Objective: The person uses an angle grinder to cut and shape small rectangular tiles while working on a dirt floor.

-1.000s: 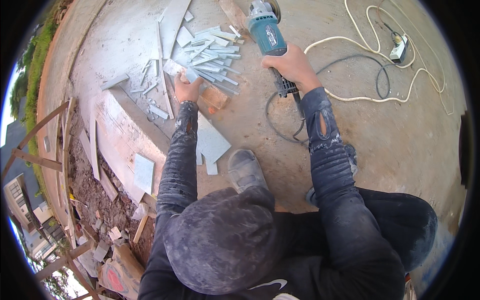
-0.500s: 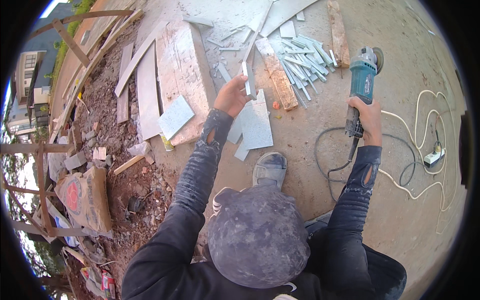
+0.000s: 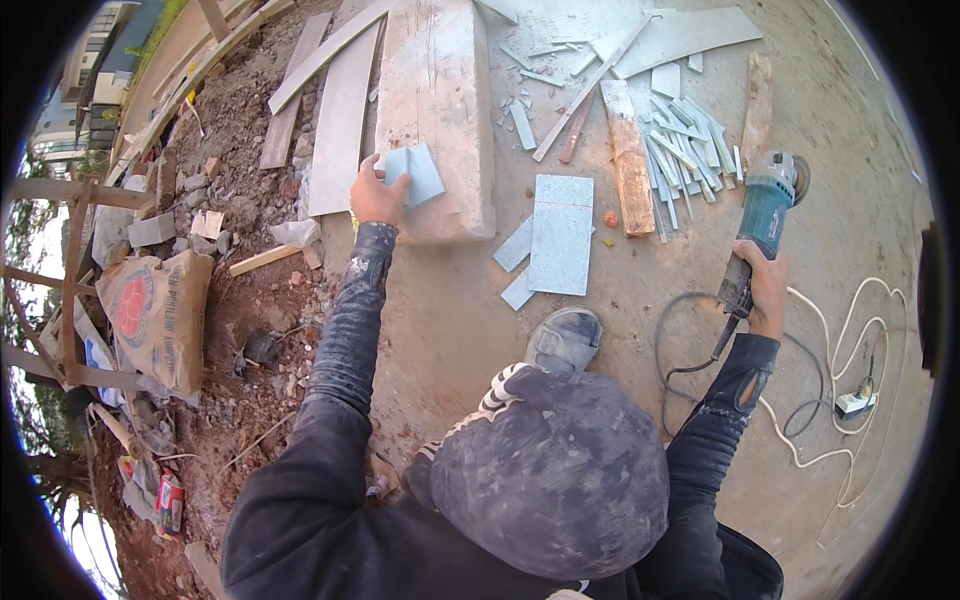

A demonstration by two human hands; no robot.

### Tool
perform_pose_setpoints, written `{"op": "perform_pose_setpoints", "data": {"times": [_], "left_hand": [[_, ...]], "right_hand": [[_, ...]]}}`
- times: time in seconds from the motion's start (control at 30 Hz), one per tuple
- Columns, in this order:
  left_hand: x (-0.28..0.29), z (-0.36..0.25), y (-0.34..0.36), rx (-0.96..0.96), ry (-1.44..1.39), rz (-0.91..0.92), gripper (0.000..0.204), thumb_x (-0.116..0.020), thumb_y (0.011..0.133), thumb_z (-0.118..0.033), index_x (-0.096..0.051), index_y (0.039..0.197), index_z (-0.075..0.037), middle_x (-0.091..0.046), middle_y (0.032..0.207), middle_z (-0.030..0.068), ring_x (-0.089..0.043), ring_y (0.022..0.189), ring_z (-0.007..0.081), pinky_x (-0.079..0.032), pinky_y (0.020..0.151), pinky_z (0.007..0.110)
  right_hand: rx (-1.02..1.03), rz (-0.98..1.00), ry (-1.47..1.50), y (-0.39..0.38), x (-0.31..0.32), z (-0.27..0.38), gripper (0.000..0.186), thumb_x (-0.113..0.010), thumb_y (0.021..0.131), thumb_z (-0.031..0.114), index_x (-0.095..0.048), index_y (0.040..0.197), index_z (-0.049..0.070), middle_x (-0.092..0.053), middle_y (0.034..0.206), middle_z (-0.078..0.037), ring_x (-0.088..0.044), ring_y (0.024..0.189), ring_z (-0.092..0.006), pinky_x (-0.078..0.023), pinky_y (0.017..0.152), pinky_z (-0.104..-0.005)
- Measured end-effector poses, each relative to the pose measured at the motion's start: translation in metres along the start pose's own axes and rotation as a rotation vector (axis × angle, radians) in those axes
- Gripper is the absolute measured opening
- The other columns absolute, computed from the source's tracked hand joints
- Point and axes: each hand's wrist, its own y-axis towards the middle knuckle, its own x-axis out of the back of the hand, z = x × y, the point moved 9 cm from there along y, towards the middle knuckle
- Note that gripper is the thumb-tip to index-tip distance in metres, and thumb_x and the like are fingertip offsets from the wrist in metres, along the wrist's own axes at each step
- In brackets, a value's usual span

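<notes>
My left hand (image 3: 380, 195) is at the left edge of a pale blue-grey tile piece (image 3: 427, 172), thumb and fingers closed on it. This piece lies over the near end of a long concrete block (image 3: 440, 85). Whether the narrow strip held earlier is still between my fingers is hard to make out. In my right hand (image 3: 765, 285) is a teal angle grinder (image 3: 766, 218), gripped by its dark rear handle with the disc pointing away. A larger tile (image 3: 562, 245) with a reddish line across it lies on the ground between my hands, overlapping smaller offcuts (image 3: 516, 245).
Thin tile strips (image 3: 690, 145) are heaped beyond, beside a worn wooden batten (image 3: 627, 165). The grinder's dark cord (image 3: 690, 370) loops near my right arm, with a pale extension cable (image 3: 800, 460) and white socket block (image 3: 856, 403) farther right. Rubble and a paper sack (image 3: 160, 315) lie left.
My left hand has moved left and down from above the ground tiles to the tile piece on the block, bringing the strip with it. My right hand still holds the grinder. The view has shifted.
</notes>
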Motion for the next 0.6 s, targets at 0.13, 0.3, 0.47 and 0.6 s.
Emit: {"op": "perform_pose_setpoints", "data": {"times": [0.13, 0.3, 0.47, 0.6], "left_hand": [[0.028, -0.037, -0.037, -0.227, -0.038, -0.274, 0.042, -0.076, 0.082, -0.019, -0.064, 0.117, 0.000, -0.068, 0.086, 0.0102, -0.065, 0.077, 0.0223, -0.054, 0.071, 0.036], [-0.058, -0.109, -0.183, -0.091, -0.349, 0.454, 0.037, -0.076, 0.083, -0.022, -0.066, 0.110, 0.001, -0.065, 0.094, 0.0144, -0.065, 0.078, 0.0259, -0.052, 0.072, 0.036], [-0.098, -0.121, -0.229, -0.060, -0.098, 0.405, 0.055, -0.081, 0.076, -0.029, -0.062, 0.115, 0.005, -0.063, 0.104, 0.0190, -0.062, 0.095, 0.0340, -0.050, 0.083, 0.042], [-0.123, -0.111, -0.212, 0.097, -0.210, 0.528, 0.058, -0.083, 0.074, -0.030, -0.062, 0.115, 0.005, -0.063, 0.097, 0.0169, -0.060, 0.094, 0.0328, -0.049, 0.082, 0.042]], "right_hand": [[0.003, -0.029, -0.001, -0.006, 0.005, 0.004, 0.019, -0.071, 0.077, 0.020, -0.065, 0.084, 0.003, -0.061, 0.068, -0.002, -0.055, 0.051, -0.0102, -0.043, 0.048, -0.0253], [-0.094, -0.044, 0.039, -0.012, 0.015, -0.007, 0.019, -0.073, 0.075, 0.017, -0.066, 0.085, 0.002, -0.062, 0.071, -0.002, -0.058, 0.055, -0.0115, -0.045, 0.053, -0.0255], [-0.092, -0.053, 0.039, -0.019, 0.020, -0.002, 0.019, -0.072, 0.076, 0.017, -0.066, 0.085, 0.002, -0.063, 0.070, -0.003, -0.058, 0.055, -0.0120, -0.046, 0.053, -0.0258], [-0.092, -0.093, -0.009, -0.019, 0.031, -0.010, 0.023, -0.071, 0.077, 0.022, -0.064, 0.087, 0.003, -0.065, 0.071, -0.007, -0.060, 0.054, -0.0134, -0.050, 0.051, -0.0274]]}}
